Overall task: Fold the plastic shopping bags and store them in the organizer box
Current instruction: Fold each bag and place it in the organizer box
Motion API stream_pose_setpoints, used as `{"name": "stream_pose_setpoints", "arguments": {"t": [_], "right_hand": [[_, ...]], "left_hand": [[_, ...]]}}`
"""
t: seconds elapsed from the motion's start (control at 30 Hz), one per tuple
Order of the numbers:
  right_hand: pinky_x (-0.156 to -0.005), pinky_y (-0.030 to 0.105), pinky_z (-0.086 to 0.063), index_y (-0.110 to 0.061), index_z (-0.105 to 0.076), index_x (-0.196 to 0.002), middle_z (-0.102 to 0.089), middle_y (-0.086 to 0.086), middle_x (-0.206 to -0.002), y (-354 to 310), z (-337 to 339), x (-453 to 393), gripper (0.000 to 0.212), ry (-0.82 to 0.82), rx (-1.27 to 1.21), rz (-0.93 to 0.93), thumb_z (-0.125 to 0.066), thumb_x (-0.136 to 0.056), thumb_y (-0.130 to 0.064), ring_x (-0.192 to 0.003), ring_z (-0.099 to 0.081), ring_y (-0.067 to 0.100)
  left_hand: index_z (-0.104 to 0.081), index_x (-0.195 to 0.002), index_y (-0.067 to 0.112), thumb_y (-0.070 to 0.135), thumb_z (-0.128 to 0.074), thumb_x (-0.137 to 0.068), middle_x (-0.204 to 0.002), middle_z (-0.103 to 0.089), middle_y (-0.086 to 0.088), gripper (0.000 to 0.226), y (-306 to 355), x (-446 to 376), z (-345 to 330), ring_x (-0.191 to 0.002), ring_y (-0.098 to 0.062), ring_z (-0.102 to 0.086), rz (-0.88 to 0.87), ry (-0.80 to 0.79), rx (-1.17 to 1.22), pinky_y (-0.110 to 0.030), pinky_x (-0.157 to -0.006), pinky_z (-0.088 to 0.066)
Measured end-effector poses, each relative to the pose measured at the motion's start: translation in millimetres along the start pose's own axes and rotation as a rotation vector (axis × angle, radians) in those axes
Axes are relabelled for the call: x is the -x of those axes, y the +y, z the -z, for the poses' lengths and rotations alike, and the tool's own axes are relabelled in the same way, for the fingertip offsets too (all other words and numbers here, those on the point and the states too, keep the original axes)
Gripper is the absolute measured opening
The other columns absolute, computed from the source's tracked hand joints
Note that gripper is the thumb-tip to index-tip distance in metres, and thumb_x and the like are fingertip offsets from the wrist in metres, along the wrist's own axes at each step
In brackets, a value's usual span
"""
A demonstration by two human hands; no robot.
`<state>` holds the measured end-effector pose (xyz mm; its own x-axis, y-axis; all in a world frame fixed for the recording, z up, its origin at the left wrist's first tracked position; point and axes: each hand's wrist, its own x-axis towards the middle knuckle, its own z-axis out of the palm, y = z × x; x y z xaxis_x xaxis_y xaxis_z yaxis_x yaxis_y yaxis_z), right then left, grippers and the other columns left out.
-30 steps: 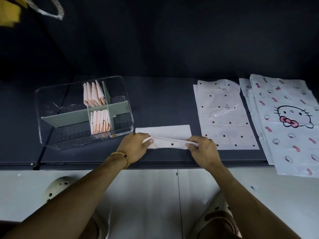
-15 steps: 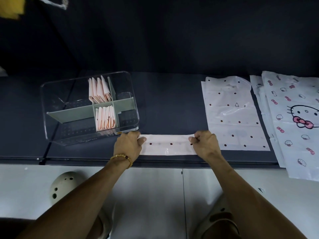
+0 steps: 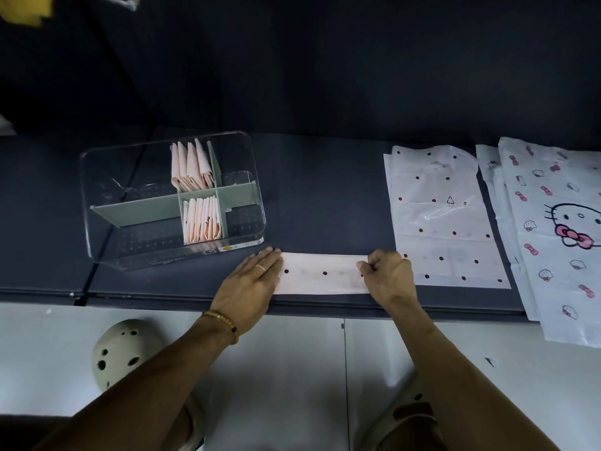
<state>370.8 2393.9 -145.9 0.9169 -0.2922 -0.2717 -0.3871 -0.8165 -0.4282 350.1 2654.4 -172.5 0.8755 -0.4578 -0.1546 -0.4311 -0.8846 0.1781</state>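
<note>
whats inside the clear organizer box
The organizer box holds green dividers and two bundles of folded pink bags, standing upright in adjacent middle compartments. How many bags cannot be counted.

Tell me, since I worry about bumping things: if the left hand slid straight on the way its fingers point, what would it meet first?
Probably the organizer box: the left hand points up-right, fingertips just short of its near corner.

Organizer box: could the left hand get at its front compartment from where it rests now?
Probably yes. The left hand lies flat on the folded strip, just in front of the organizer box, whose top is open, with nothing between them.
</note>
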Motion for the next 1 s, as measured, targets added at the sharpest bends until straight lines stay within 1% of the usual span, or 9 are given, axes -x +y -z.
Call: {"name": "stream_pose_setpoints", "arguments": {"t": [0.13, 0.23, 0.33, 0.4, 0.47, 0.73, 0.87, 0.93, 1.0], "right_hand": [[-0.072, 0.031, -0.049, -0.015, -0.058, -0.094, -0.065, 0.006, -0.086, -6, 4, 13, 0.016, 0.122, 0.048, 0.001, -0.066, -0.088, -0.028, -0.085, -0.063, 0.028], [-0.073, 0.041, -0.049, -0.008, -0.067, -0.097, -0.063, 0.013, -0.098, -29, -9, 37, 0.023, 0.333, 0.218, 0.317, -0.073, -0.075, -0.013, -0.089, -0.059, 0.036], [-0.096, 0.043, -0.049, -0.002, -0.065, -0.116, -0.061, 0.017, -0.125, -66, -49, 57, 0.035, 0.154, 0.161, 0.599, -0.067, -0.083, -0.011, -0.112, -0.059, 0.036], [-0.12, 0.04, -0.018, -0.006, -0.037, -0.146, -0.032, 0.013, -0.154, -77, -73, 66, 0.053, -0.073, 0.158, 0.597, -0.049, -0.096, -0.021, -0.144, -0.026, 0.029], [-0.12, 0.036, 0.003, -0.011, -0.016, -0.153, -0.012, 0.007, -0.161, -69, -82, 66, 0.062, -0.094, 0.226, 0.614, -0.043, -0.099, -0.026, -0.149, -0.004, 0.022], [-0.119, 0.04, -0.015, -0.011, -0.025, -0.15, -0.021, 0.002, -0.157, 15, -35, 38, 0.051, -0.039, 0.337, 0.624, -0.021, -0.102, -0.03, -0.146, -0.017, 0.018], [-0.119, 0.031, 0.0, -0.016, -0.003, -0.151, -0.001, -0.002, -0.16, 40, -17, 32, 0.053, -0.098, 0.407, 0.555, -0.007, -0.101, -0.035, -0.148, 0.002, 0.015], [-0.119, 0.036, -0.01, -0.009, -0.018, -0.152, -0.014, 0.008, -0.16, 36, -12, 37, 0.056, -0.053, 0.448, 0.492, -0.028, -0.1, -0.03, -0.148, -0.01, 0.027], [-0.104, 0.047, -0.04, -0.005, -0.051, -0.136, -0.05, 0.02, -0.139, 20, -12, 47, 0.048, 0.073, 0.415, 0.49, -0.055, -0.091, -0.022, -0.127, -0.048, 0.039]], "left_hand": [[0.002, -0.15, 0.02, 0.039, -0.017, -0.101, -0.16, 0.002, 0.006, 0.056, -8, 2, -4, -0.145, -0.007, 0.006, 0.003, -0.019, 0.098, -0.017, -0.111, 0.015], [-0.005, -0.15, 0.019, 0.041, -0.02, -0.101, -0.159, -0.004, 0.006, 0.056, -8, 3, -5, -0.146, -0.009, -0.001, 0.007, 0.024, 0.111, -0.02, -0.114, 0.009], [-0.025, -0.148, 0.014, 0.039, -0.028, -0.1, -0.156, -0.023, -0.001, 0.054, -6, 4, -3, -0.145, -0.015, -0.017, -0.006, 0.096, 0.146, -0.028, -0.118, -0.003], [-0.025, -0.148, 0.016, 0.039, -0.028, -0.099, -0.155, -0.026, -0.002, 0.054, -6, 5, -2, -0.144, -0.012, -0.016, -0.009, 0.094, 0.175, -0.026, -0.118, -0.003], [-0.024, -0.148, 0.016, 0.035, -0.033, -0.101, -0.156, -0.024, -0.002, 0.052, -7, 6, -4, -0.144, -0.011, -0.014, -0.007, 0.094, 0.168, -0.026, -0.119, -0.005], [-0.02, -0.149, 0.018, 0.039, -0.026, -0.1, -0.156, -0.019, 0.004, 0.053, -12, 5, -9, -0.145, -0.011, -0.014, 0.003, 0.083, 0.147, -0.029, -0.119, -0.01], [-0.021, -0.15, 0.022, 0.04, -0.029, -0.1, -0.157, -0.019, 0.005, 0.054, -11, 4, -8, -0.145, -0.01, -0.013, 0.03, 0.077, 0.178, -0.024, -0.116, -0.004], [-0.021, -0.15, 0.024, 0.04, -0.03, -0.1, -0.158, -0.018, 0.007, 0.053, -10, 3, -7, -0.145, -0.01, -0.012, 0.053, 0.069, 0.2, -0.023, -0.116, -0.003], [-0.024, -0.15, 0.023, 0.039, -0.032, -0.1, -0.158, -0.019, 0.006, 0.053, -6, 3, -5, -0.145, -0.011, -0.014, 0.077, 0.07, 0.215, -0.024, -0.116, -0.004]]}}
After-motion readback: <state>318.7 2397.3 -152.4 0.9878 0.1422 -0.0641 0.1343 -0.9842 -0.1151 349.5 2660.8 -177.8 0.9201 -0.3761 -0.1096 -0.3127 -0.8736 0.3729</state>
